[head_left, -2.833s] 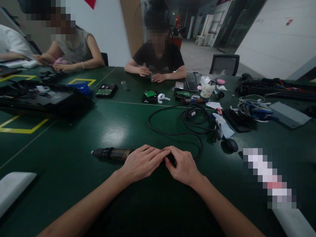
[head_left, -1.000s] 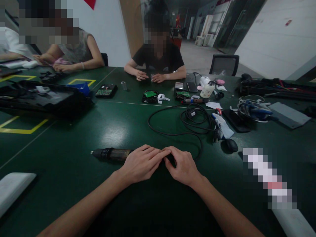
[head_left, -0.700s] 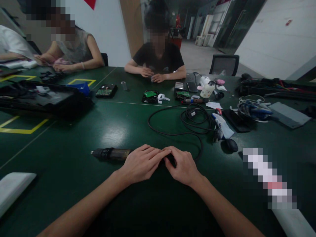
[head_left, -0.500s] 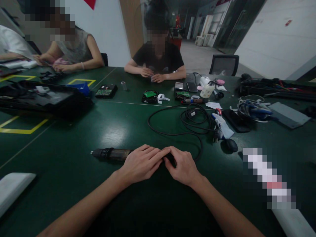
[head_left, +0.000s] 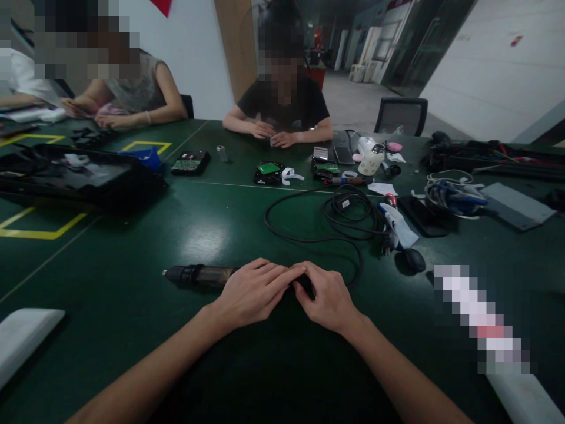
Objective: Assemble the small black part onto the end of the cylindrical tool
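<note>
A dark electric screwdriver point(head_left: 200, 275) lies across the green table in front of me, its bit pointing left. My left hand point(head_left: 256, 291) is laid over its body from above, fingers on top and thumb along the near side. At the tail end my right hand point(head_left: 326, 297) is curled, thumb and fingertips closed around the dark end. The left index finger meets the right fingertips. Both palms hide most of the tool's rear half. A black cable point(head_left: 359, 259) emerges behind my right hand and runs to a loose coil.
Across the table point(head_left: 132, 330) a person in black point(head_left: 282, 106) handles something small; other people sit at left. Drives with green boards point(head_left: 268, 169), a patterned cup point(head_left: 371, 160), a black mouse point(head_left: 412, 259), a black tray point(head_left: 79, 176) and white blocks point(head_left: 29, 338) lie around.
My hands and the screwdriver keep their place. At the left, a seated person's head and hands have shifted slightly.
</note>
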A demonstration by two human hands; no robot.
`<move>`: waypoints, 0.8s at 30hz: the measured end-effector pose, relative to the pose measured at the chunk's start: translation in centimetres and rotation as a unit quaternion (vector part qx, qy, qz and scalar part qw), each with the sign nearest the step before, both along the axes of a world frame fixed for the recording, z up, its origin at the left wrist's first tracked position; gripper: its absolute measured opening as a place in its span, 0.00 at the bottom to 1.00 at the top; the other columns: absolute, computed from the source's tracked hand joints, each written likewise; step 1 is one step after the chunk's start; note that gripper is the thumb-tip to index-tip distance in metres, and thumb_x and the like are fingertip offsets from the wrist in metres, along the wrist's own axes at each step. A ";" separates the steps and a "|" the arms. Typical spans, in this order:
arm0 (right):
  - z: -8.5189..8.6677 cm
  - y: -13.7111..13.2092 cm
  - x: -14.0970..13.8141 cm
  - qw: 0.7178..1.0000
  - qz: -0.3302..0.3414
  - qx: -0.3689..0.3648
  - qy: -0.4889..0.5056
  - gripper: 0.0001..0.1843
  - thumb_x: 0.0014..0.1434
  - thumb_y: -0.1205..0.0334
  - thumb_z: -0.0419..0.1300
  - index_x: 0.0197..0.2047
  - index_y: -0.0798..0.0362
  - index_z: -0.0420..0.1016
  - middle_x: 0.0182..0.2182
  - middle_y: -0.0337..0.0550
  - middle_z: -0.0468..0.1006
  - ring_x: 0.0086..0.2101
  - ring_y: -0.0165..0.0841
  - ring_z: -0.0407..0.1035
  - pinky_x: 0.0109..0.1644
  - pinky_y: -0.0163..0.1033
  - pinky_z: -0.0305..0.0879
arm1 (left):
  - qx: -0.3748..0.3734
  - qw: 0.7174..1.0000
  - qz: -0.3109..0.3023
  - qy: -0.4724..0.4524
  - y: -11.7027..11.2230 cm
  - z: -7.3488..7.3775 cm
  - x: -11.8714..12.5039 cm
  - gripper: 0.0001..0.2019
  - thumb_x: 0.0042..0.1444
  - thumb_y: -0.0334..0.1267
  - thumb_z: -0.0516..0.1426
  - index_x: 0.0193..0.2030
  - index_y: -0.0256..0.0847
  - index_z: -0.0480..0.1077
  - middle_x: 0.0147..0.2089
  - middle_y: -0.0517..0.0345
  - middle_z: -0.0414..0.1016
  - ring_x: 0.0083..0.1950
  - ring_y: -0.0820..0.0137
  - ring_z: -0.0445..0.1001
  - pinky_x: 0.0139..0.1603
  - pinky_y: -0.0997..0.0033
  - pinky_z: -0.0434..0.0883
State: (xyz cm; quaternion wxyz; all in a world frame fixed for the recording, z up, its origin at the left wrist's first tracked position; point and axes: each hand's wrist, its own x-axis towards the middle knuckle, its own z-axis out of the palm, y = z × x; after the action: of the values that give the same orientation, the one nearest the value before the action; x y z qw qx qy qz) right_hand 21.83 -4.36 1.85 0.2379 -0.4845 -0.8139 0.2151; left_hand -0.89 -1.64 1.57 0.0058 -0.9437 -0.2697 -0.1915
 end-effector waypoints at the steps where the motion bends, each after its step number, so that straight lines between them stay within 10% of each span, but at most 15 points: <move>1: 0.0 0.0 0.0 1.000 -0.001 0.001 -0.001 0.10 0.70 0.64 0.57 0.54 0.49 0.71 0.46 0.44 0.79 0.40 0.37 0.75 0.45 0.40 0.69 | 0.003 1.000 0.004 0.005 0.0 -0.1 0.0 0.28 0.73 0.37 0.50 0.77 0.44 0.52 0.56 0.52 0.79 0.51 0.65 0.80 0.52 0.62 0.72; 24: -0.1 0.0 0.0 1.000 -0.010 0.014 -0.009 0.06 0.70 0.62 0.57 0.50 0.49 0.71 0.43 0.44 0.80 0.36 0.36 0.74 0.39 0.39 0.66 | -0.010 1.000 0.017 0.018 0.0 -0.2 0.0 0.29 0.74 0.38 0.50 0.79 0.45 0.49 0.54 0.53 0.79 0.50 0.65 0.79 0.51 0.62 0.71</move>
State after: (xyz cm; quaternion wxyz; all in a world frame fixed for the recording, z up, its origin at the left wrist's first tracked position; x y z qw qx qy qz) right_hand 21.79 -4.36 1.75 0.2393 -0.4913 -0.8140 0.1971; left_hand -0.92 -1.61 1.36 0.0045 -0.9423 -0.2870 -0.1721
